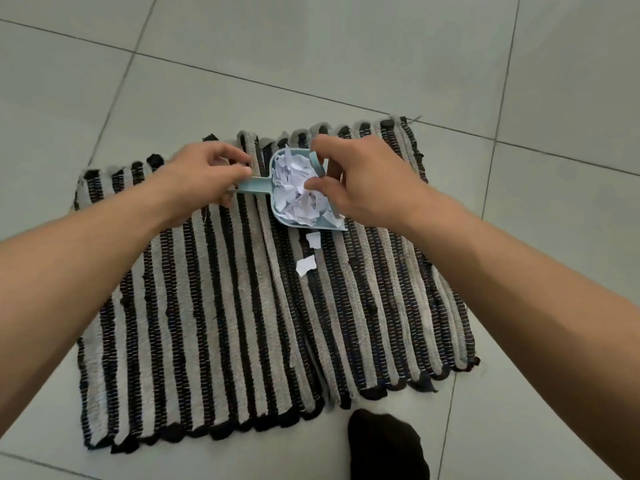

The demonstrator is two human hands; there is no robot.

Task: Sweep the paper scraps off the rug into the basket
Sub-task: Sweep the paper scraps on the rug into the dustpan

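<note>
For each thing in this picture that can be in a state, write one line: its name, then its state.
dustpan: on the rug, full of scraps
paper scraps: heaped in the dustpan
two loose scraps: on the rug, outside the dustpan
rug: flat on the tiled floor
left hand: pinching the dustpan handle
right hand: holding a small blue tool over the scraps

Rug (214, 306): coarse woven cloth, ribbed, rough, matt, black and grey stripes with frayed knotted ends. Dustpan (258, 185): smooth pale blue plastic, slight sheen. Paper scraps (298, 192) in it: thin white paper, crumpled, torn edges, matt; two loose scraps (306, 265) the same. Floor (346, 46): smooth pale tiles, soft satin gloss, dark grout lines. Sock (388, 445): black knit cloth, matt.
</note>
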